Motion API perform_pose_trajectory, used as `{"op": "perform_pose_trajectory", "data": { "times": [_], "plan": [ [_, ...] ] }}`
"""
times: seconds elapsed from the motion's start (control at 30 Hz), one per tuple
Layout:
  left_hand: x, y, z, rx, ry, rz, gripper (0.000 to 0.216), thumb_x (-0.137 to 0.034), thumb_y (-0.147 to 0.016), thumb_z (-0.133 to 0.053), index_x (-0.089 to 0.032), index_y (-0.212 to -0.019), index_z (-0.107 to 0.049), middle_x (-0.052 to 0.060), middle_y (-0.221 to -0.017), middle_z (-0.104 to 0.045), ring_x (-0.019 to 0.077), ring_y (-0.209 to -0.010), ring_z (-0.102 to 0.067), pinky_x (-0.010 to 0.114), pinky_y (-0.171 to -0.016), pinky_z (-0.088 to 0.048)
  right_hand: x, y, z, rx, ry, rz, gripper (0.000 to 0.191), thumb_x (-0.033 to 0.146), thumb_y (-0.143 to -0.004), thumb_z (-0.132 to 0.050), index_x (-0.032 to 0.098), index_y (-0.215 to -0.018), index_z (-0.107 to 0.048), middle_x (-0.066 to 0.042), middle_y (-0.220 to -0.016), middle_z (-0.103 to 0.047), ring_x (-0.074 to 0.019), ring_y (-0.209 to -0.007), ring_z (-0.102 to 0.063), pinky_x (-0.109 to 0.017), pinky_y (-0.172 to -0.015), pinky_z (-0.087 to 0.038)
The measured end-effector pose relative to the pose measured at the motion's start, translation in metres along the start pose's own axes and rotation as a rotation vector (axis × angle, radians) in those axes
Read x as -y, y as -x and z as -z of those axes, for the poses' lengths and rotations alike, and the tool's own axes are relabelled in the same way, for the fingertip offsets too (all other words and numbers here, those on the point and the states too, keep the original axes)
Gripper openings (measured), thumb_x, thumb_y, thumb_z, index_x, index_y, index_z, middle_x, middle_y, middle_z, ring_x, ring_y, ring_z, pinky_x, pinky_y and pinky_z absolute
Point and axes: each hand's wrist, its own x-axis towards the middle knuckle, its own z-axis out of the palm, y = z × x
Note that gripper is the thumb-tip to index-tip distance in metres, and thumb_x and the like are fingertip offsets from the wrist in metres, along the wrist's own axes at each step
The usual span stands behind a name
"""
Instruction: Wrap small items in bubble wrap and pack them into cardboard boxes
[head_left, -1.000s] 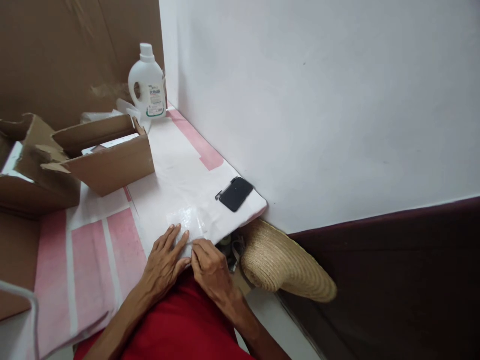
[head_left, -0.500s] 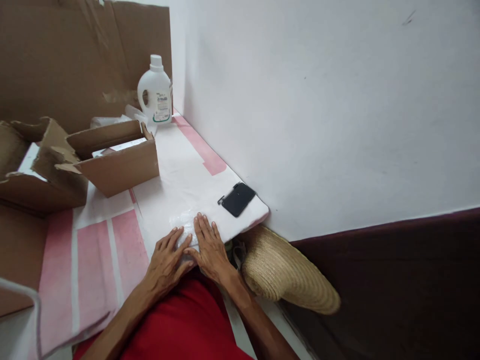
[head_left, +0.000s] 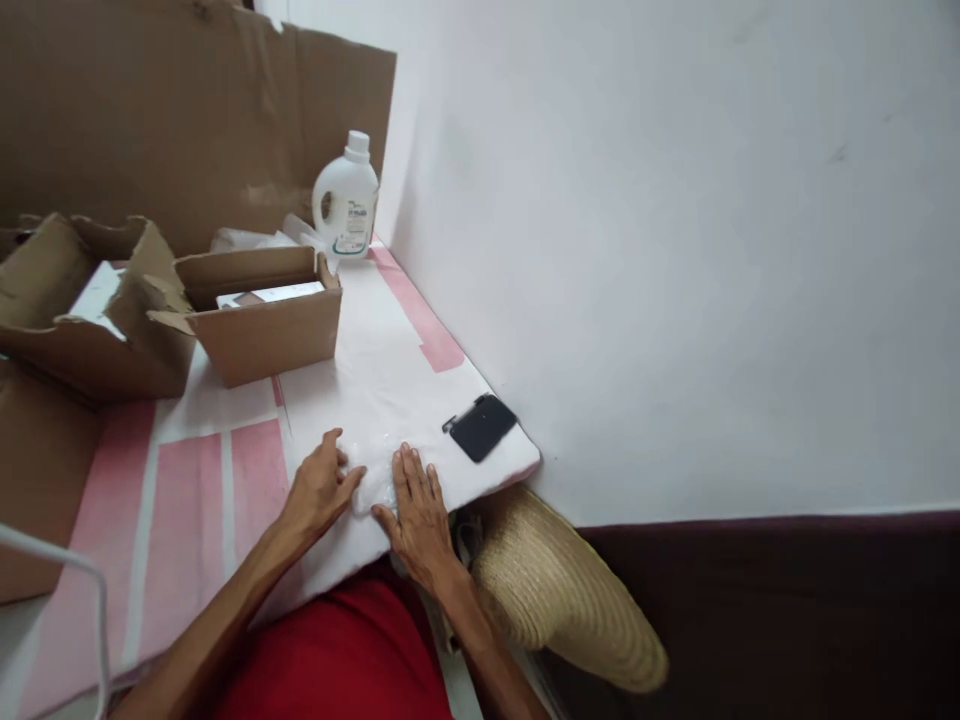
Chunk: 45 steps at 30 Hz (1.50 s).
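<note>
A small clear plastic bag or wrap (head_left: 373, 488) lies on the covered table near its front edge; what is inside, if anything, I cannot make out. My right hand (head_left: 421, 520) rests flat over its right side, fingers stretched out. At the left edge of the plastic is my left hand (head_left: 319, 492), its fingers loosely bent, with the thumb and forefinger apart. A black flat rectangular piece (head_left: 484, 427), with a small clip-like part along its upper left side, lies beyond my right hand near the table corner.
Open cardboard boxes (head_left: 277, 342) with white items inside stand at the left. A white detergent bottle (head_left: 349, 205) stands behind, before a tall cardboard sheet (head_left: 187, 110). The wall (head_left: 675, 280) borders the table's right side. A straw hat (head_left: 562, 590) hangs below the corner.
My left hand has lifted off the plastic and shifted left, its fingers bending. My right hand stays flat on the plastic. The view has turned slightly.
</note>
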Motion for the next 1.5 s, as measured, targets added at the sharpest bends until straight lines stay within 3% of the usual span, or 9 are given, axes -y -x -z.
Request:
{"op": "perform_pose_trajectory", "data": {
  "times": [0.23, 0.47, 0.57, 0.7, 0.83, 1.0, 1.17, 1.33, 1.5],
  "plan": [
    [-0.012, -0.01, -0.006, 0.087, 0.297, 0.073, 0.033, -0.036, -0.071, -0.073, -0.02, -0.099, -0.065, -0.004, -0.07, -0.058, 0.0151, -0.065, -0.056, 0.029, -0.065, -0.046, -0.017, -0.003, 0.007, -0.061, -0.248, -0.052, 0.068, 0.042, -0.103, -0.05, 0.027, -0.162, -0.021, -0.014, -0.165, -0.032, -0.0315, -0.152, -0.03, -0.059, -0.119, -0.034],
    [-0.038, 0.006, 0.073, 0.395, 0.68, 0.028, 0.038, -0.044, -0.079, -0.075, -0.021, -0.109, -0.07, 0.004, -0.095, -0.069, 0.0171, -0.086, -0.063, 0.029, -0.077, -0.049, -0.001, -0.07, 0.064, 0.206, -1.107, -0.24, 0.06, 0.056, -0.088, -0.068, 0.021, -0.137, -0.061, -0.014, -0.134, -0.066, -0.033, -0.123, -0.062, -0.048, -0.098, -0.054],
    [-0.046, -0.001, 0.107, 0.234, 0.751, 0.059, 0.046, -0.043, -0.076, -0.079, -0.025, -0.117, -0.068, 0.004, -0.098, -0.067, 0.0182, -0.092, -0.063, 0.03, -0.081, -0.05, 0.025, -0.111, 0.087, 0.336, -1.316, -0.191, 0.041, 0.051, -0.088, -0.071, 0.019, -0.113, -0.075, -0.009, -0.106, -0.076, -0.0292, -0.105, -0.069, -0.044, -0.094, -0.054],
    [-0.049, -0.014, 0.142, -0.165, 0.677, 0.035, 0.054, -0.053, -0.077, -0.076, -0.027, -0.123, -0.067, 0.005, -0.101, -0.068, 0.0198, -0.096, -0.064, 0.031, -0.084, -0.053, 0.055, -0.196, 0.118, 0.1, -1.377, -0.145, 0.035, 0.045, -0.081, -0.079, 0.019, -0.105, -0.076, -0.007, -0.098, -0.076, -0.0247, -0.094, -0.069, -0.039, -0.09, -0.054],
    [-0.045, -0.02, 0.16, -0.369, 0.544, 0.04, 0.049, -0.061, -0.079, -0.069, -0.023, -0.108, -0.072, 0.006, -0.093, -0.071, 0.0197, -0.084, -0.064, 0.033, -0.08, -0.055, 0.081, -0.303, 0.131, -0.104, -1.199, -0.01, 0.039, 0.053, -0.082, -0.071, 0.019, -0.101, -0.068, -0.004, -0.097, -0.072, -0.0193, -0.089, -0.065, -0.031, -0.079, -0.053],
    [-0.045, -0.035, 0.17, -0.449, 0.403, -0.033, 0.042, -0.058, -0.082, -0.066, -0.023, -0.104, -0.071, 0.005, -0.098, -0.073, 0.0213, -0.09, -0.067, 0.033, -0.081, -0.054, 0.1, -0.388, 0.101, 0.11, -0.847, 0.035, 0.042, 0.056, -0.073, -0.074, 0.02, -0.067, -0.053, 0.007, -0.056, -0.049, -0.0103, -0.053, -0.047, -0.022, -0.051, -0.038],
    [-0.053, -0.066, 0.189, -0.512, 0.202, -0.186, 0.03, -0.048, -0.091, -0.06, -0.025, -0.105, -0.071, 0.003, -0.101, -0.072, 0.0193, -0.093, -0.067, 0.031, -0.083, -0.053, 0.097, -0.398, 0.086, 0.157, -0.56, 0.045, 0.034, 0.032, -0.066, -0.086, 0.019, -0.065, -0.055, 0.009, -0.052, -0.048, -0.0113, -0.056, -0.048, -0.025, -0.06, -0.038],
    [-0.057, -0.113, 0.204, -0.496, -0.204, -0.324, 0.031, -0.036, -0.097, -0.049, -0.023, -0.118, -0.067, 0.007, -0.116, -0.068, 0.0194, -0.101, -0.065, 0.033, -0.09, -0.052, 0.101, -0.39, 0.102, -0.059, -0.304, 0.16, 0.031, 0.024, -0.078, -0.082, 0.018, -0.103, -0.066, -0.005, -0.099, -0.067, -0.0223, -0.097, -0.061, -0.035, -0.087, -0.044],
    [-0.058, -0.149, 0.203, -0.365, -0.573, -0.206, 0.035, -0.038, -0.097, -0.048, -0.015, -0.102, -0.073, 0.015, -0.105, -0.071, 0.0314, -0.104, -0.064, 0.05, -0.096, -0.048, 0.108, -0.386, 0.101, 0.206, -0.159, 0.416, 0.019, 0.028, -0.082, -0.08, 0.018, -0.098, -0.074, -0.007, -0.102, -0.073, -0.0232, -0.097, -0.065, -0.035, -0.087, -0.047]
  ]
}}
